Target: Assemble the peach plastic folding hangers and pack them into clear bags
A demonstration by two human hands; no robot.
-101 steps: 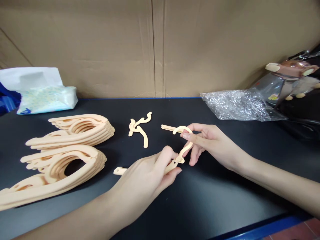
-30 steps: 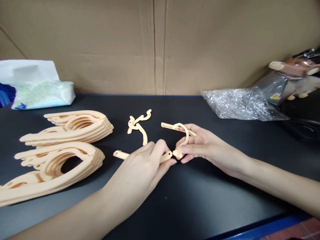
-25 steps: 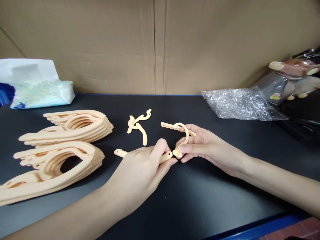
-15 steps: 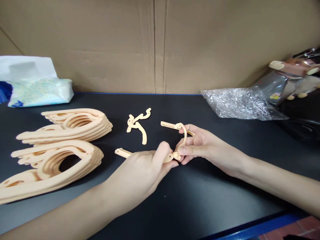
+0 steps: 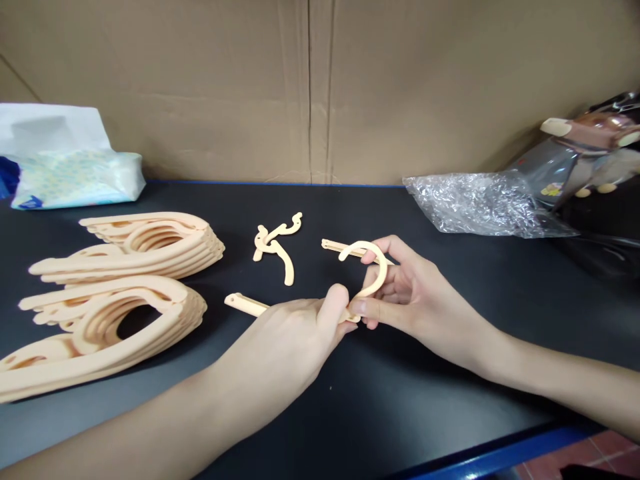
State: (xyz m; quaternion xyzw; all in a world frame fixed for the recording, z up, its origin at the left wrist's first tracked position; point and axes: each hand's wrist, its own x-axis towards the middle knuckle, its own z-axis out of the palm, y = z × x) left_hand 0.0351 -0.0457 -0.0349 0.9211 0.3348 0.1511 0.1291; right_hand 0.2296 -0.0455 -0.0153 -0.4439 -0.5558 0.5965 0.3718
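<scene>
My left hand (image 5: pixel 290 340) is closed round a straight peach plastic bar (image 5: pixel 245 305), whose far end sticks out to the left. My right hand (image 5: pixel 405 297) pinches the foot of a peach curved hook (image 5: pixel 376 267) that arches up over its fingers. The hook's foot meets the bar's end between my two thumbs. Behind the hook another straight peach bar (image 5: pixel 336 247) lies on the black table (image 5: pixel 400 387). Two loose peach hooks (image 5: pixel 275 245) lie crossed just beyond my left hand.
Two stacks of peach hanger arms (image 5: pixel 125 280) lie at the left. A tissue pack (image 5: pixel 70 170) sits at the back left, a crumpled clear plastic bag (image 5: pixel 480 203) and a dark bagged toy (image 5: pixel 590 153) at the back right. A cardboard wall stands behind; the blue table edge runs at front right.
My right hand has turned the hook so its arch stands higher and wider over the fingers. The hook's foot and the bar's end have come together; my hands sit slightly closer.
</scene>
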